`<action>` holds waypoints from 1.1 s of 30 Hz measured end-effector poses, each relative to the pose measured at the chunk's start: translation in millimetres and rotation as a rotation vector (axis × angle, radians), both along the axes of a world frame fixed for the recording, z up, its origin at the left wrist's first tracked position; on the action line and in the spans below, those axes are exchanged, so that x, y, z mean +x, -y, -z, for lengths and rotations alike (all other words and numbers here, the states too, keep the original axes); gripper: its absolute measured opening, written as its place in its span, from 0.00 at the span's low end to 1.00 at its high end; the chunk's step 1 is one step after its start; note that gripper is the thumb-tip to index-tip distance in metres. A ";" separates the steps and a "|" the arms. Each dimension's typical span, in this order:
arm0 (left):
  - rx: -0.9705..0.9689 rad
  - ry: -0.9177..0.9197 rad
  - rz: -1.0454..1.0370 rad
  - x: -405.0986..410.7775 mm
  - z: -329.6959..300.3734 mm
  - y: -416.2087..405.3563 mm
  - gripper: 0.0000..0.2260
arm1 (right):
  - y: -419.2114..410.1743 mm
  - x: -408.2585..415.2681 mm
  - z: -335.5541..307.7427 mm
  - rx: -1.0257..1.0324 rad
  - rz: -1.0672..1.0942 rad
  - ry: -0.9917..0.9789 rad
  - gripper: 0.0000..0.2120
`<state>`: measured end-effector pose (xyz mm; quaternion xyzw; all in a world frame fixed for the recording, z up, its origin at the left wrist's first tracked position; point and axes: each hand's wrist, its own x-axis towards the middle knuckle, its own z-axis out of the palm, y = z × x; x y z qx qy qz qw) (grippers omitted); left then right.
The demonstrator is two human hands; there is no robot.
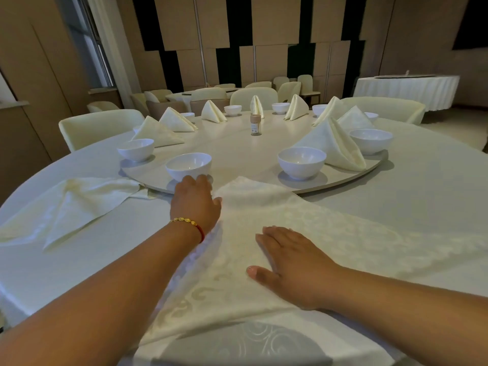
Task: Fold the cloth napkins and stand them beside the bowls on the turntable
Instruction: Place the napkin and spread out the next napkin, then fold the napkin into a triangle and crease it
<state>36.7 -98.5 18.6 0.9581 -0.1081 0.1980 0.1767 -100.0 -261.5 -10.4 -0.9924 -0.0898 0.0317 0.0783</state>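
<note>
Napkin [264, 247] flat on table [422, 207], far corner over turntable [237, 151] edge; right hand [293, 268] flat, pressing, fingers straight; left hand [195, 199] at far corner, grip unclear; cloth soft, light, limp, creases easily; best pinched at corners or edges

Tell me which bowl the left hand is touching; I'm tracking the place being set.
The near-edge bowl left of centre on the turntable: the left hand reaches its base with its fingertips. The other bowls stand clear of both hands.
</note>
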 end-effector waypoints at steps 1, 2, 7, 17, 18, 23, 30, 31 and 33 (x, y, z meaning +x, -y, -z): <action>0.025 -0.041 0.075 -15.0 -5.2 1.6 0.13 | -0.1 0.9 1.4 -0.008 0.000 0.009 0.36; 0.065 -0.108 0.156 -32.0 -7.6 2.1 0.12 | -0.2 1.6 3.1 -0.016 0.003 0.017 0.36; 0.336 -0.346 0.327 -119.9 11.8 -7.3 0.19 | -0.9 2.0 4.6 -0.003 0.010 0.027 0.32; 0.437 -0.338 0.308 -138.8 39.0 -42.0 0.27 | -1.3 -3.9 0.3 0.007 -0.003 0.032 0.31; 0.441 -0.354 0.300 -138.8 38.6 -49.9 0.28 | -1.3 -4.7 0.0 0.008 -0.006 0.031 0.31; 0.388 -0.379 0.240 -136.7 37.9 -108.8 0.43 | -1.7 -7.2 -1.2 -0.005 0.000 0.019 0.31; -0.014 -0.201 -0.112 -141.5 34.4 -184.9 0.31 | -6.4 -9.2 -7.3 -0.039 -0.001 0.001 0.29; -0.067 -0.155 -0.196 -142.2 36.1 -196.2 0.24 | -7.1 -8.4 -7.9 -0.037 0.004 -0.004 0.28; -0.222 -0.168 -0.289 -145.9 38.3 -211.9 0.17 | -12.9 -6.9 -9.4 0.011 0.010 -0.005 0.28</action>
